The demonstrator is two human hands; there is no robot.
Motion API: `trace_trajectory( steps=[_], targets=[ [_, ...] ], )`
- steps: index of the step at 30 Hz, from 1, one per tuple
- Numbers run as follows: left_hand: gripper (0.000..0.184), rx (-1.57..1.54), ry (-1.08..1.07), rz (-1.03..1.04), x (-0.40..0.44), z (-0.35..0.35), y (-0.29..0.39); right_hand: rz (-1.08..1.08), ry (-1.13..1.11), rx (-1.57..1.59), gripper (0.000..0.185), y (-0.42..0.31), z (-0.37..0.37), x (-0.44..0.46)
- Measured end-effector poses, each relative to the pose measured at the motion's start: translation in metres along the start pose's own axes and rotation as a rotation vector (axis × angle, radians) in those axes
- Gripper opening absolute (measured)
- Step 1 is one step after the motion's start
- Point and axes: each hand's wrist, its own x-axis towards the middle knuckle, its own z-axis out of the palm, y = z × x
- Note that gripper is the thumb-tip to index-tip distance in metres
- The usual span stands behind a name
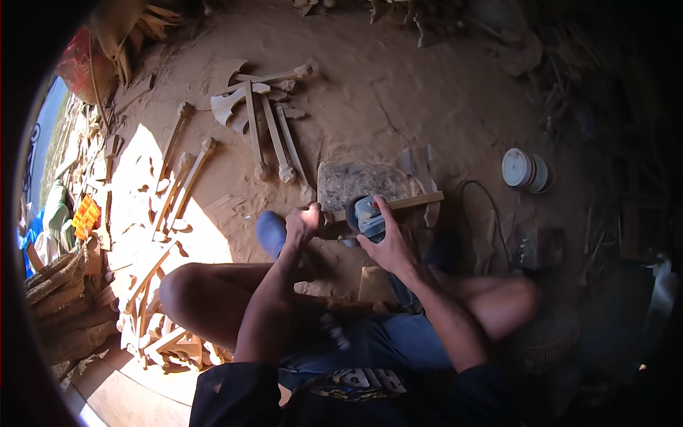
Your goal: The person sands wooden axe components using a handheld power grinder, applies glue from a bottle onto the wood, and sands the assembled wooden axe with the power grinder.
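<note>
My right hand (393, 248) is wrapped round a grey-blue angle grinder (371, 219). The tool's round disc rests against or just above a long wooden piece (413, 202); contact is hard to make out. This piece lies crosswise in front of me, along the near edge of a worn block (356, 182). At its left end my left hand (304, 220) is closed on the wood, fingers curled over it. Part of the piece is hidden behind the grinder and my right hand.
Several carved wooden legs (274, 135) lie on the dirt floor ahead, with more (186, 186) at the left. A pile of wooden parts (171, 345) is by my left knee. To the right are a white bucket (518, 169), a dark box (538, 246) and a curved cable (498, 213).
</note>
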Motion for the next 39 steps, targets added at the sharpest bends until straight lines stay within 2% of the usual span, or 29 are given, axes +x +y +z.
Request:
trace_trajectory(
  steps=[5,9,15,17,19,22,27,30,32,34,35,38,39],
  targets=[
    [0.062,0.029,0.001,-0.012,0.006,0.004,-0.009,0.023,0.108,-0.052,0.095,0.040,-0.014,0.003],
    [0.059,0.009,-0.052,-0.074,0.002,-0.004,0.002,-0.005,0.215,0.068,0.097,0.066,-0.031,0.004],
    [0.054,0.066,-0.049,-0.092,-0.003,-0.010,0.013,0.155,0.298,0.094,0.094,0.096,-0.070,0.006],
    [0.055,0.012,-0.050,-0.137,-0.008,-0.015,0.020,0.201,0.319,0.238,0.095,0.091,-0.081,0.005],
    [0.056,-0.040,-0.050,-0.176,-0.011,-0.019,0.026,0.149,0.369,0.101,0.096,0.119,-0.084,0.009],
    [0.055,-0.168,-0.056,-0.164,-0.007,-0.012,0.016,0.125,0.487,0.086,0.094,0.145,-0.089,0.017],
    [0.054,0.082,-0.008,-0.060,0.011,0.002,-0.007,0.193,0.538,0.068,0.095,0.152,-0.105,0.022],
    [0.057,-0.067,-0.021,-0.185,0.019,0.005,-0.023,0.091,0.428,0.189,0.095,0.140,-0.084,0.015],
    [0.057,0.061,0.004,-0.084,0.015,0.002,-0.026,-0.014,0.369,0.169,0.093,0.119,-0.059,0.005],
    [0.057,-0.126,0.010,-0.225,0.010,-0.001,-0.009,0.086,0.179,0.119,0.092,0.070,-0.060,-0.011],
    [0.056,-0.046,0.003,-0.169,0.010,-0.001,-0.007,0.156,0.082,0.054,0.092,0.050,-0.068,-0.017],
    [0.055,0.047,0.003,-0.070,0.010,-0.001,-0.012,0.232,0.070,0.025,0.091,0.049,-0.075,-0.022],
    [0.054,0.053,0.006,-0.048,0.009,0.000,-0.013,0.180,0.158,0.107,0.091,0.066,-0.069,-0.020]
  ],
)
